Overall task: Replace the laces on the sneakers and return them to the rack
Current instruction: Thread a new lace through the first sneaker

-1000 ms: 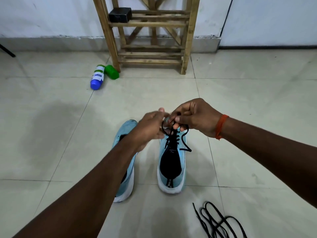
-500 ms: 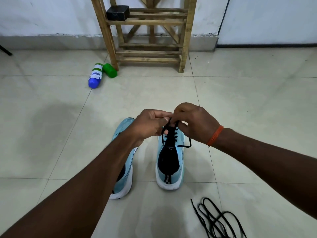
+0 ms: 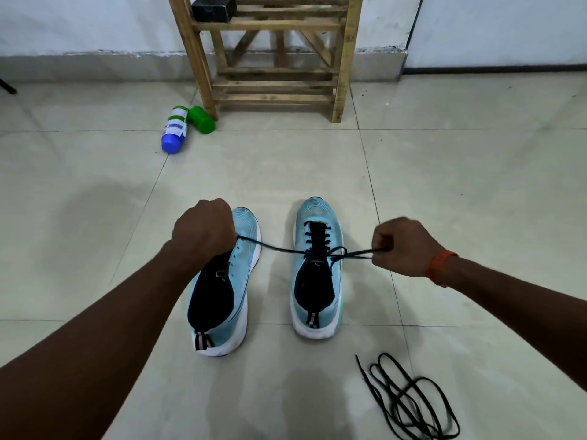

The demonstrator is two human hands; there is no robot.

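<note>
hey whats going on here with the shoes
A person is lacing a pair of light blue sneakers on the tiled floor. The left hand and right hand each grip an end of a dark lace, pulled taut sideways across the right sneaker, which is threaded. The left sneaker appears unlaced. A loose lace lies on the floor nearby. Neither shoe is on the wooden rack by the wall.

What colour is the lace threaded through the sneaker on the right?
The lace is dark navy, nearly black; the head view shows it.
</note>
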